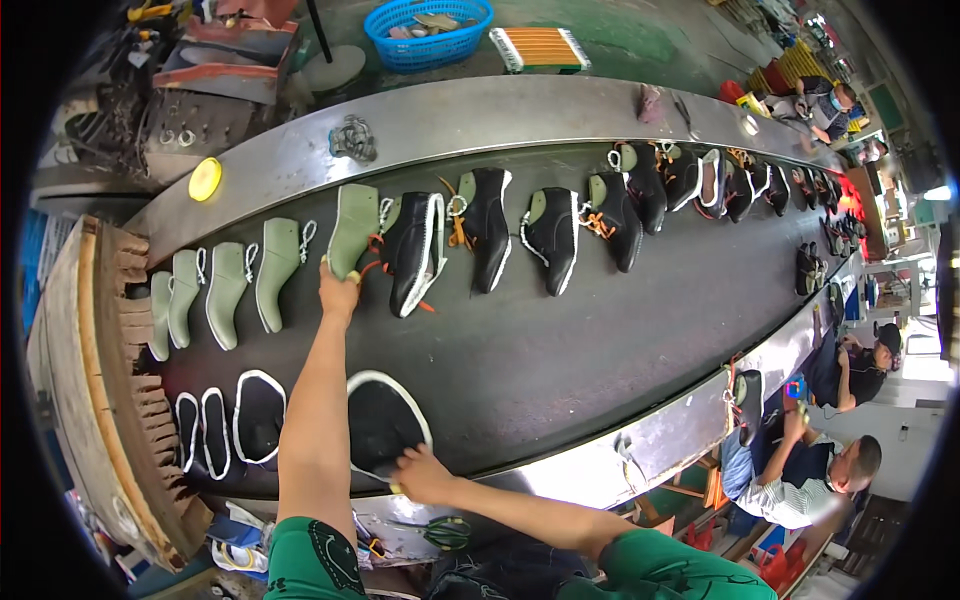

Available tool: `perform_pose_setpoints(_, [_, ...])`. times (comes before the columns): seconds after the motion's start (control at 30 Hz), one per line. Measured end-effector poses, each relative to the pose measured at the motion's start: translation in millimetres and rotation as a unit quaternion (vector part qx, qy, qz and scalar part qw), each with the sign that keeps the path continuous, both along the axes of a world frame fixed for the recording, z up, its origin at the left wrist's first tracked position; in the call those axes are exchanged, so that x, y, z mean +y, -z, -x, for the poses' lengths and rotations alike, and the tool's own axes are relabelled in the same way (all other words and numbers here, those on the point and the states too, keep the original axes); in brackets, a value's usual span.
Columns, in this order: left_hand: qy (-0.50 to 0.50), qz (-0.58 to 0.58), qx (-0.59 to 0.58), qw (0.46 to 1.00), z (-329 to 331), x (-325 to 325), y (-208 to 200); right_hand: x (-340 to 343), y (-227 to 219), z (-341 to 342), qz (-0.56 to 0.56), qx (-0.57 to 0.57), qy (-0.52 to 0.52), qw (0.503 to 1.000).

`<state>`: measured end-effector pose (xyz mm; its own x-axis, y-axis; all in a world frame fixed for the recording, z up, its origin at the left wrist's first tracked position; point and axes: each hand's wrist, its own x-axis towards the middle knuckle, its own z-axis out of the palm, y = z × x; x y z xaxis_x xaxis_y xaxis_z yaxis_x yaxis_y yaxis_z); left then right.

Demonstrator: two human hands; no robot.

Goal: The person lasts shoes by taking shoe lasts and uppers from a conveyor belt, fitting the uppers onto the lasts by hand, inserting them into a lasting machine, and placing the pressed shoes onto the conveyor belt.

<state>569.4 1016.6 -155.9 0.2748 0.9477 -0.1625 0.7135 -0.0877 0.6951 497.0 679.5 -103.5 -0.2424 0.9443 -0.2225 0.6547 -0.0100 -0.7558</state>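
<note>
My left hand [340,290] reaches forward and is closed around the toe of a green shoe last [353,228], which has a white cord tied at its side. Near the belt's front edge, my right hand [425,476], slightly blurred, has its fingers pinched at the lower end of a white strip loop [402,392]. Right beside the held last is a black shoe [411,250] with a white edge strip and orange lace. More green lasts [280,270] stand in a row on the left, and smaller white loops [258,378] lie below them.
A dark conveyor belt [480,380] carries black shoes [484,230] off to the right. Its left end meets a worn wooden piece [95,390]. Scissors [447,533] lie by my lap. A yellow lid [205,179] rests on the far metal rim. Co-workers [815,475] sit along the right.
</note>
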Motion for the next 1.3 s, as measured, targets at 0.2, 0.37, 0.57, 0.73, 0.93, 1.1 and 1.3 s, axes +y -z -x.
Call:
perform_pose_setpoints(0.2, [-0.2, -0.098, -0.052, 0.974, 40, -76, 23, -113, -34, -43, -0.019, 0.09, 0.148, 0.985])
perform_pose_setpoints(0.37, [-0.302, -0.028, 0.047, 0.952, 118, -157, -4, -121, -90, -54, -0.09, 0.048, 0.292, 0.951])
perform_pose_setpoints(0.57, [-0.223, 0.185, -0.344, 0.893, 233, -200, -90, -102, -125, -30, -0.021, 0.203, 0.305, 0.93])
perform_pose_setpoints(0.73, [-0.106, 0.251, -0.394, 0.878, 321, -281, -150, -73, -170, -29, -0.029, 0.332, 0.334, 0.882])
perform_pose_setpoints(0.93, [-0.05, 0.223, -0.341, 0.912, 389, -371, -222, -72, -146, 23, 0.206, 0.575, 0.444, 0.656])
perform_pose_setpoints(1.1, [-0.241, 0.237, -0.549, 0.764, 448, -434, -251, -110, -126, 84, 0.233, 0.592, 0.419, 0.647])
perform_pose_setpoints(1.3, [-0.366, -0.032, -0.539, 0.758, 498, -482, -222, -161, -71, 156, 0.317, 0.585, 0.384, 0.64])
